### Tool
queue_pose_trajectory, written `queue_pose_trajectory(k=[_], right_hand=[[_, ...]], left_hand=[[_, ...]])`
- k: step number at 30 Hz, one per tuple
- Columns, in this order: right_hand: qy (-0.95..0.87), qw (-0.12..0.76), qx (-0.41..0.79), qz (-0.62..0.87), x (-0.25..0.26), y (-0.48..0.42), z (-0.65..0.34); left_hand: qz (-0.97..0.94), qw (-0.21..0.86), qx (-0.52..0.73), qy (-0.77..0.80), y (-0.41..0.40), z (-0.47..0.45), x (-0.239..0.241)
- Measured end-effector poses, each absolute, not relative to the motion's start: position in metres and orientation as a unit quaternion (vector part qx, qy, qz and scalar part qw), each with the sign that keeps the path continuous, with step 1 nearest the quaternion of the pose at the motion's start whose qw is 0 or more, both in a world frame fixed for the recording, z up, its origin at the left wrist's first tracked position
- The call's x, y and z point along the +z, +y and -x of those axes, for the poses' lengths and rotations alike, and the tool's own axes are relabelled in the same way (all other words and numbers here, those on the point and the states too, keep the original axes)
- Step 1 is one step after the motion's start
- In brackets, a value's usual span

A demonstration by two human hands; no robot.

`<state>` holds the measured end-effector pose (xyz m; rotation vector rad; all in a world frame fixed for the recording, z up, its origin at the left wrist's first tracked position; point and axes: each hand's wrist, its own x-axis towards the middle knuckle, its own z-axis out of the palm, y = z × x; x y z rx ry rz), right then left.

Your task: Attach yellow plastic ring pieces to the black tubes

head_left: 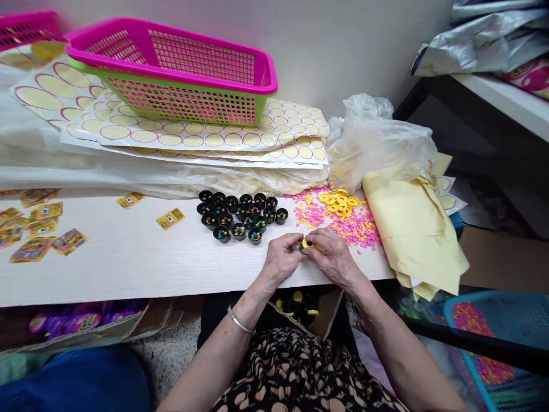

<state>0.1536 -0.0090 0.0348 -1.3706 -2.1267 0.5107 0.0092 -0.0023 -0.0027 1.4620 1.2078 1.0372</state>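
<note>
Near the table's front edge, my left hand (283,255) and my right hand (332,255) meet around a small black cup with a yellow ring (307,244) on its top. Fingers of both hands are closed on it, hiding most of the black part. To the left of my hands stand several black cups (239,230) in a cluster, with small coloured pieces inside. Beyond my right hand lies a pile of yellow rings (338,201), on and beside a spread of small pink and yellow pieces (309,214).
Small yellow printed packets (71,241) lie at the left of the white table (141,269). A pink and green basket (184,94) rests on sticker sheets (214,140) at the back. Folded yellow paper (414,223) borders the right. Below is an open cardboard box (330,320) holding black and yellow items.
</note>
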Motion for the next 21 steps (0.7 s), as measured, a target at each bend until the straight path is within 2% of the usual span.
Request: queue_pose_trajectory(k=[4, 8, 11, 15, 21], right_hand=[[-0.707, 0.377, 0.267, 0.535, 0.026, -0.014, -0.153], [-0.576, 0.462, 0.395, 0.548, 0.02, -0.018, -0.151], [-0.52, 0.481, 0.461, 0.535, 0.016, -0.018, -0.151], [-0.476, 0.499, 0.488, 0.535, 0.014, -0.018, -0.153], [-0.386, 0.474, 0.547, 0.571, 0.016, -0.02, -0.146]], left_hand=[[-0.488, 0.592, 0.437, 0.47, 0.001, -0.014, 0.003], [-0.502, 0.587, 0.423, 0.474, 0.003, -0.02, 0.006], [-0.506, 0.583, 0.42, 0.477, 0.004, -0.021, 0.005], [-0.501, 0.582, 0.426, 0.478, 0.004, -0.02, 0.003], [-0.498, 0.567, 0.423, 0.501, 0.003, -0.023, 0.005]])
